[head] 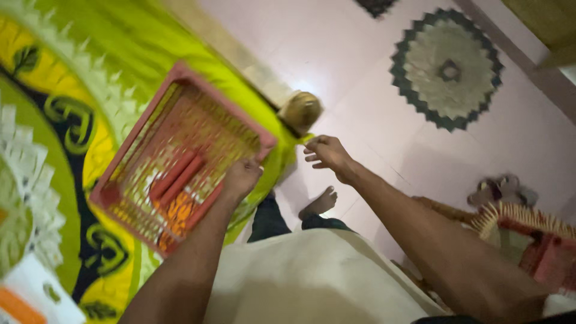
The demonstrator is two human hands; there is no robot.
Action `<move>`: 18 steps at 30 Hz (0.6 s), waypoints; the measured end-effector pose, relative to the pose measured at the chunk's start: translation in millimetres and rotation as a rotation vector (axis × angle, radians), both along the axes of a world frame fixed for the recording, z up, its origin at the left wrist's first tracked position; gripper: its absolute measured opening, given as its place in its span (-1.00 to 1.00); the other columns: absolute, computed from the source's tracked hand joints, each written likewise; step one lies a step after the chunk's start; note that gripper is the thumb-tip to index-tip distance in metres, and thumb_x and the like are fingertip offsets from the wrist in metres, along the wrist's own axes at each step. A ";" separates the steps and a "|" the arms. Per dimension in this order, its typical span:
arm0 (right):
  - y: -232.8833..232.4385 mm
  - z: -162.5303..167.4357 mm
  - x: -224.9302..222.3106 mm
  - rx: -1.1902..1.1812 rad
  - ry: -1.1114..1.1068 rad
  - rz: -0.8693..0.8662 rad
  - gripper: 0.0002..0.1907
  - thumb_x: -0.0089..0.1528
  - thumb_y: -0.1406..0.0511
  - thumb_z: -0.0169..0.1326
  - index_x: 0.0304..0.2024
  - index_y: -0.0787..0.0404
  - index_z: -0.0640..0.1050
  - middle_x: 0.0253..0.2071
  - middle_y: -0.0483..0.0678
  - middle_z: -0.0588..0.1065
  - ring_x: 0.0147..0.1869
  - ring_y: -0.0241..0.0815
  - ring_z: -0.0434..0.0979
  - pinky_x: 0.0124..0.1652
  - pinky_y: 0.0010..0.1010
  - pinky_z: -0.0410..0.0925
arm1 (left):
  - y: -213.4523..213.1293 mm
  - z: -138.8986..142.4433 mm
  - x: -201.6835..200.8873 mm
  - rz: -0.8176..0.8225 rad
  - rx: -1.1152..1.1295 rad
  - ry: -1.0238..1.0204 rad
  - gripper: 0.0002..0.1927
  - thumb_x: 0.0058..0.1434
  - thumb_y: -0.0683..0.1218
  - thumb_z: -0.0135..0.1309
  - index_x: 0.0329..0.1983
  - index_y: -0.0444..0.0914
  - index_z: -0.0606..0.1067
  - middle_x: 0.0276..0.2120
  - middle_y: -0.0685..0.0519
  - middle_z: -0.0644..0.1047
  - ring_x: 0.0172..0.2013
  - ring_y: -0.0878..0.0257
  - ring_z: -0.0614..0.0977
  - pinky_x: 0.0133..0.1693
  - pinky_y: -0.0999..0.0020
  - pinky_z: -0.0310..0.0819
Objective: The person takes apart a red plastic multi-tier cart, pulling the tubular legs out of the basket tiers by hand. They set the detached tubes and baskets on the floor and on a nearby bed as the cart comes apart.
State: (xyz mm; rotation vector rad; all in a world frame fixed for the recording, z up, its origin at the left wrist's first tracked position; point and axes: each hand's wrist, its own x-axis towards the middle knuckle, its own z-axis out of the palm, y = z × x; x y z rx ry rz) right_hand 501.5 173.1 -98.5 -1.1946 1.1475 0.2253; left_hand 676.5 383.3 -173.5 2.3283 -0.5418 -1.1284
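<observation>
A pink slatted plastic crate (135, 141) rests on a green and yellow patterned bedspread (120, 48). Red and orange items (174, 180) lie inside it. My left hand (242, 178) grips the crate's near rim, fingers closed over the edge. My right hand (327, 155) hovers in the air just right of the bed's corner, fingers loosely spread, holding nothing. It is a short gap away from the crate's corner. The picture is blurred by motion.
A rounded wooden bedpost (300, 111) stands at the bed's corner. The pink tiled floor (360, 66) has a round patterned mat (447, 69). My bare foot (319, 203) stands by the bed. Sandals (501, 189) and a fringed mat (528, 234) lie at right. A white box (36, 297) sits lower left.
</observation>
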 end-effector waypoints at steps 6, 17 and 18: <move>-34.1 0.4 -114.3 -0.018 0.038 -0.313 -0.63 0.32 0.16 0.00 0.06 0.25 0.49 -0.02 0.01 0.56 0.05 -0.13 0.61 -0.01 -0.23 0.48 | -85.0 -15.8 -59.0 -0.356 -0.072 0.010 -0.57 0.09 0.07 0.15 -0.06 -0.27 0.60 -0.21 -0.18 0.67 -0.15 -0.01 0.70 -0.05 0.15 0.54; -43.9 -0.4 -334.4 -0.118 -0.085 -1.027 -0.67 0.30 0.20 0.00 0.04 0.23 0.51 -0.06 -0.01 0.56 -0.02 -0.15 0.60 -0.07 -0.26 0.48 | -276.9 26.0 -252.9 -0.987 -0.044 0.019 -0.51 0.13 0.13 0.18 0.04 -0.23 0.60 -0.18 -0.13 0.69 -0.10 0.02 0.70 0.01 0.21 0.54; -36.1 -1.8 -351.4 -0.130 -0.092 -1.112 -0.67 0.29 0.20 0.02 0.04 0.23 0.51 -0.06 0.00 0.56 -0.02 -0.15 0.61 -0.08 -0.26 0.48 | -287.8 30.9 -273.4 -1.044 -0.033 0.039 -0.52 0.14 0.13 0.17 0.04 -0.23 0.59 -0.18 -0.13 0.69 -0.10 0.03 0.70 0.00 0.21 0.55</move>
